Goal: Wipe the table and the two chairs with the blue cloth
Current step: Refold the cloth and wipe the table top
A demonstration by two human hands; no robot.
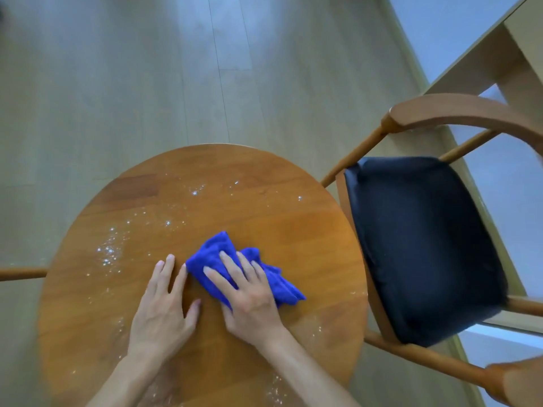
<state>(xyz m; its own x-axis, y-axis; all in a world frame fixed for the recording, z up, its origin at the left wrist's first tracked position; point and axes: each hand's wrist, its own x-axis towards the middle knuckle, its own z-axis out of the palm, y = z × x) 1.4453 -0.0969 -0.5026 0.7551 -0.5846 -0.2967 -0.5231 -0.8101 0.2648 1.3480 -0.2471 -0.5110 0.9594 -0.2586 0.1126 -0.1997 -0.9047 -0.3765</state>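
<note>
A round wooden table (264, 201) fills the lower middle, with white powder specks scattered over its left half and near edge. A crumpled blue cloth (214, 254) lies near the table's centre. My right hand (246, 298) presses flat on the cloth with straight, spread fingers. My left hand (164, 306) rests flat on the bare wood just left of the cloth, its fingertips beside the cloth's edge. A wooden chair (423, 245) with a dark padded seat and a curved backrest stands close against the table's right side.
A wooden bar (20, 273) sticks out from behind the table's left edge; what it belongs to is hidden. Pale plank floor (147, 83) lies beyond the table. A light wooden furniture frame (499, 54) stands at the upper right, behind the chair.
</note>
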